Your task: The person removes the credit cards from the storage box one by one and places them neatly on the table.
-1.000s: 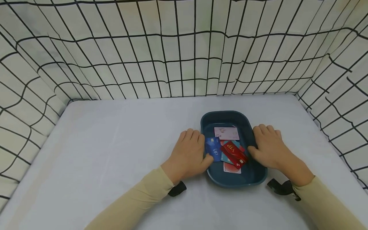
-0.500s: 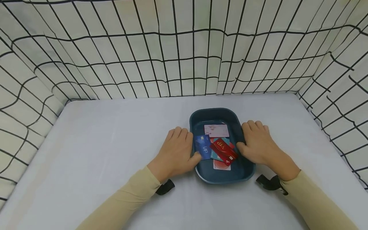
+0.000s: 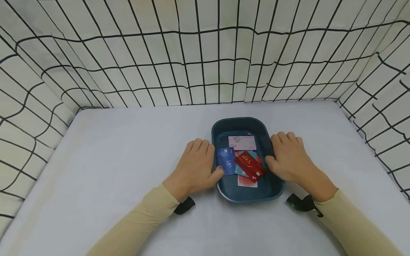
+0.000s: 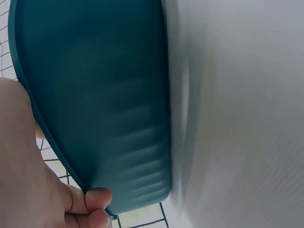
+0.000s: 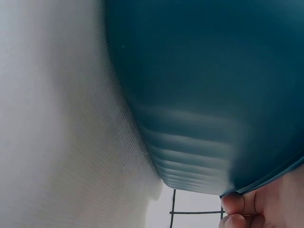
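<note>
The left hand (image 3: 193, 167) and right hand (image 3: 289, 156) pinch opposite rims of the tray (image 3: 269, 186), thumbs over the edge, fingers curled outside. The tray is between both hands on the cloth (image 3: 128, 153). Inside, a blue card (image 3: 226, 161) lies beside the left thumb; a red card (image 3: 250, 166) lies nearer the right.

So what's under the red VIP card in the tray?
A teal card pokes out beneath the red VIP card, as does part of a reddish card; their covered parts can't be seen.
</note>
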{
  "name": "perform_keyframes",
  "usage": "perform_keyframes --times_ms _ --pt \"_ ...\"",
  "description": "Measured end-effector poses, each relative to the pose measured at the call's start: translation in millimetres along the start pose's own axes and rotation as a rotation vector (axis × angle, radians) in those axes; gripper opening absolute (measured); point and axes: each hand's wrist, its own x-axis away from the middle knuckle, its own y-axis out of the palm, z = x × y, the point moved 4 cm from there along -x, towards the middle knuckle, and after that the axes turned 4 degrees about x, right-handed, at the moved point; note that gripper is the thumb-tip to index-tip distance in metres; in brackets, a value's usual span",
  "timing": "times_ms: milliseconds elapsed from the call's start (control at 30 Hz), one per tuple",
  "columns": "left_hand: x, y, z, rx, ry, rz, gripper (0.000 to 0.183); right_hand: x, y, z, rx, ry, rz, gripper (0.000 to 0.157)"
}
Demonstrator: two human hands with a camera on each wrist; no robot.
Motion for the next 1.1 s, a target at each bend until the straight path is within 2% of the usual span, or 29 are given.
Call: perform_keyframes --times_ms 467,933,1100 --pt "2.6 0.8 2.2 0.025 0.008 0.028 0.037 2.1 -1.4 1.8 -0.029 -0.004 0.009 0.022" --pt "2.5 -1.5 3.7 -0.030 -0.002 -0.011 0.051 4.2 -3.3 1.9 -0.057 0.009 0.004 0.021" --pt "1.7 -5.9 3.8 -0.081 -0.009 0.010 0.059 3.4 -3.3 0.7 -0.057 0.001 0.007 0.021"
